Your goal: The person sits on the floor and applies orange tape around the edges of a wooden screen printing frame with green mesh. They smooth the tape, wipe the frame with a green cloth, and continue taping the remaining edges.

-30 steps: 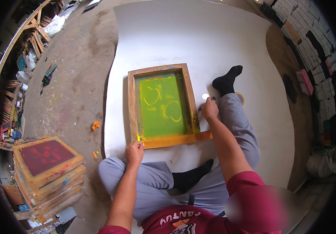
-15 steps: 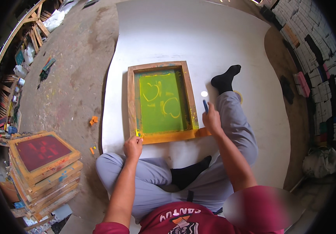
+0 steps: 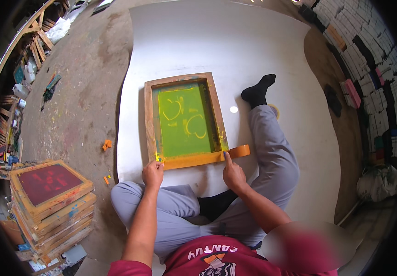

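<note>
A wooden screen-printing frame (image 3: 149, 117) with green mesh (image 3: 187, 133) lies on the white sheet before me, pale yellow shapes marked on the mesh. Orange tape (image 3: 194, 159) runs along its near edge, and the tape roll (image 3: 241, 151) is still attached, sticking out past the near right corner. My left hand (image 3: 153, 174) is closed in a pinch on the tape's end at the near left corner. At the near right corner, my right hand (image 3: 234, 175) is closed round a slim blue tool (image 3: 226, 155), mostly hidden by the fingers, its tip against the tape.
Stacked wooden screens (image 3: 53, 184), the top one with dark red mesh, stand at the left. Orange scraps (image 3: 107, 145) lie on the concrete floor. My outstretched leg (image 3: 272, 138) borders the sheet's right part, with a yellow tape roll (image 3: 276, 112) beside it. Paper stacks (image 3: 378, 69) line the far right.
My right hand has moved left and nearer to me, bringing the blue tool down to the tape at the frame's corner. The tape roll now shows uncovered. My left hand keeps its pinch.
</note>
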`<state>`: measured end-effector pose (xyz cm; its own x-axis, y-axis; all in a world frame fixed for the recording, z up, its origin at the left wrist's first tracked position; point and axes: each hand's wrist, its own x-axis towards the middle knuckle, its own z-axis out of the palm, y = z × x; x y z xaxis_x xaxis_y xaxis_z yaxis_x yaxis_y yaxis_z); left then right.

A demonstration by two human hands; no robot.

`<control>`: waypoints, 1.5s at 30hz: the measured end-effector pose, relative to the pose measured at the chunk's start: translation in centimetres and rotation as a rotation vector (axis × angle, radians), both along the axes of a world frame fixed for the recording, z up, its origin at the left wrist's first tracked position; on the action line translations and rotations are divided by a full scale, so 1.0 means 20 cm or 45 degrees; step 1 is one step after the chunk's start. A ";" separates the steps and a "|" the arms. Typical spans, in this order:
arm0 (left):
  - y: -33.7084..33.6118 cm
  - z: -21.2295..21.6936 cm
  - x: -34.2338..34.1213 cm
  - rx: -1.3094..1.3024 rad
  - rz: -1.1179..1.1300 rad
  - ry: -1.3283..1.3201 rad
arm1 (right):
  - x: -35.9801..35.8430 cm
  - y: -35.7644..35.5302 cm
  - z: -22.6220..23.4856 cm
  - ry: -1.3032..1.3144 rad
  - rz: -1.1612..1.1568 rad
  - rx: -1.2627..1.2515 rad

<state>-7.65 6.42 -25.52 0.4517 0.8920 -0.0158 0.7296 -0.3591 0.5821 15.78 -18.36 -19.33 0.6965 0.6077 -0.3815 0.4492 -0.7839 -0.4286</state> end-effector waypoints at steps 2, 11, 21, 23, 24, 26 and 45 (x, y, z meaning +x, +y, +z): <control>0.00 0.00 0.01 0.010 -0.013 -0.020 | 0.01 0.00 -0.01 -0.016 -0.015 0.024; 0.00 0.02 0.01 -0.006 -0.008 -0.005 | 0.02 0.01 -0.02 -0.025 0.001 -0.012; 0.01 0.01 0.02 -0.076 0.035 0.040 | -0.01 0.01 -0.02 -0.050 0.036 -0.099; 0.01 -0.02 0.01 -0.053 0.033 0.015 | -0.02 -0.02 -0.01 -0.046 0.044 -0.115; 0.01 -0.02 0.01 -0.043 0.032 0.003 | -0.04 -0.02 0.01 -0.033 0.045 -0.118; 0.01 -0.01 0.01 -0.066 0.059 0.020 | -0.05 -0.04 0.05 -0.004 0.051 -0.129; 0.01 -0.03 0.00 -0.053 0.044 0.000 | 0.56 0.06 0.18 -0.067 0.055 -0.312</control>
<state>-7.63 6.61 -26.08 0.4203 0.9058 -0.0533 0.7411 -0.3088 0.5962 26.98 -17.16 -15.74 0.6946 0.5312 -0.4852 0.5014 -0.8410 -0.2030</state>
